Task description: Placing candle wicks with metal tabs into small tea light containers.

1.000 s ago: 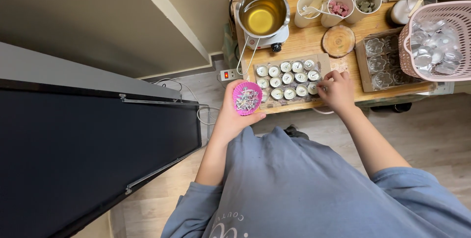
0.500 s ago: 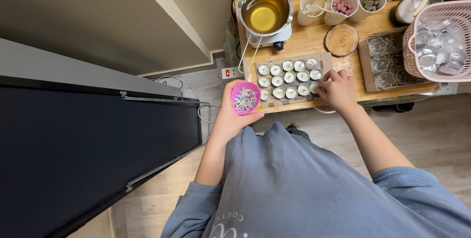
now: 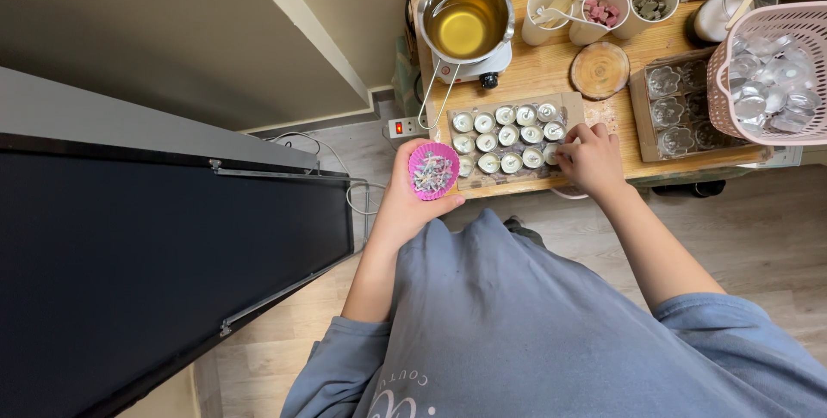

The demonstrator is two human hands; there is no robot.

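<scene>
— Where are we in the work?

— We judge we are setting small pieces into the tealight cups (image 3: 508, 138), which stand in rows on a board at the near edge of the wooden table (image 3: 551, 74). Our left hand (image 3: 413, 198) grasps a pink fluted cup (image 3: 433, 171), held just left of the board, off the table's edge; it carries a heap of small pale bits. Our right hand (image 3: 590, 158) rests at the right end of the near row, fingers curled down onto a cup there; whether it pinches anything we cannot tell.

— What does the next move call for?

— Likely a fine pinch from the pink cup, carried rightward to a tealight not yet served.

— And the other containers?

— Far left, a steel pot (image 3: 466, 18) of yellow liquid on a small hotplate. Far right, a pink basket (image 3: 771, 74) holds empty clear cups, and paper cups (image 3: 607, 12) hold pink and dark bits.
</scene>
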